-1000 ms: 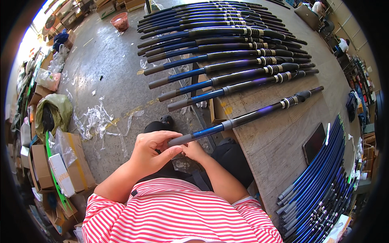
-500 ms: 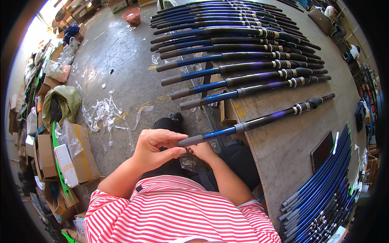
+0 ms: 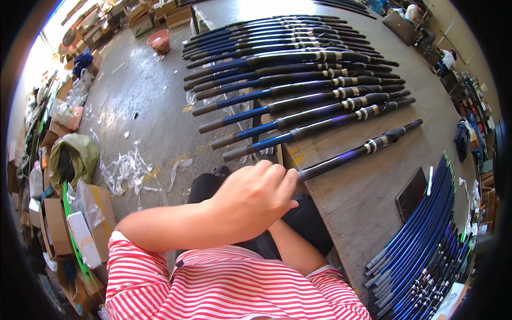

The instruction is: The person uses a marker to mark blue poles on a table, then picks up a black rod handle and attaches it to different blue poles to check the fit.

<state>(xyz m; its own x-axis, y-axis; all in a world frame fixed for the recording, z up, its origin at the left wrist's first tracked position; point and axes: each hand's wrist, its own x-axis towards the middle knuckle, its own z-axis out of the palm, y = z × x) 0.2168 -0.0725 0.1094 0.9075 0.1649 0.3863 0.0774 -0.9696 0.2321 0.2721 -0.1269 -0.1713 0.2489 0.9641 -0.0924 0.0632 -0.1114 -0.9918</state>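
My left hand is closed around the near end of a dark fishing rod, just off the table's near edge. Its fingers cover the rod's blue section and grey butt. From there the rod slants up to the right across the table, with a pale-ringed reel seat near its far part. My right forearm rises from below, but the right hand is hidden behind the left, so its fingers do not show. Beyond lie several similar fishing rods in a row, their blue and grey ends overhanging the table's left edge.
On the wooden table, a dark phone-like slab lies beside a bundle of thin blue rods. Cardboard boxes stand at the left. Plastic scraps litter the floor, and a red basket sits farther back.
My left hand has moved right, from open fingers at the rod's grey butt to a closed grip over its blue section. My right hand has gone out of sight behind it. The view has shifted slightly.
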